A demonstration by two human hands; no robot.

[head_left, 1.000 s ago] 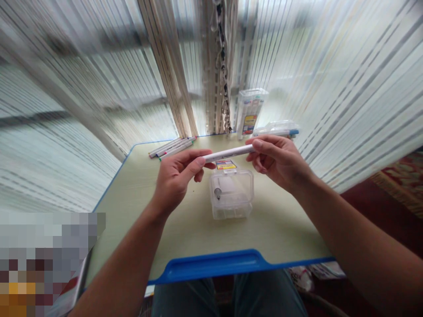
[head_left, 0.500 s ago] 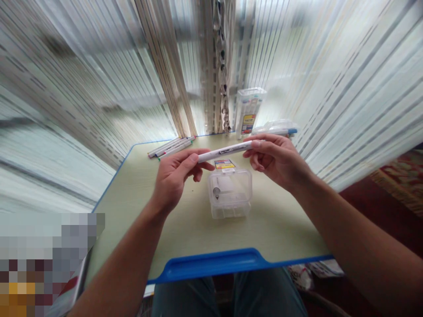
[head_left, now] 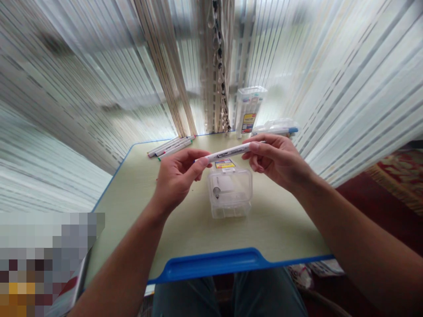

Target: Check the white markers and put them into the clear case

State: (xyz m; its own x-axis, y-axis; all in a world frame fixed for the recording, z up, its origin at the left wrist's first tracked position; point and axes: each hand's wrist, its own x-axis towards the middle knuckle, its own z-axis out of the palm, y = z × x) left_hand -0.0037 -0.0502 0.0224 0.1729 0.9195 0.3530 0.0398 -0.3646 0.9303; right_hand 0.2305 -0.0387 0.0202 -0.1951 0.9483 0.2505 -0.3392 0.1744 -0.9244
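Observation:
A white marker (head_left: 229,152) with dark printing along its barrel is held nearly level above the table, its right end a little higher. The thumb and fingers of my left hand (head_left: 180,174) pinch its left end. At the other end, my right hand (head_left: 276,156) grips it between thumb and fingers. Below the marker stands a clear plastic box (head_left: 230,191) with a yellow and blue label at its back. Beyond my left hand, several white markers (head_left: 173,146) with coloured ends lie in a loose group.
A tall clear marker case (head_left: 250,112) stands upright at the table's back edge. Beside it lies a clear plastic package (head_left: 279,127) with a blue part. The pale table (head_left: 198,237) has a blue rim (head_left: 214,262) in front. String curtains (head_left: 109,66) hang close behind.
My left hand has slid a little to the right along the marker, covering more of its left end. The printing on the barrel has turned more into view. My right hand stays nearly in place.

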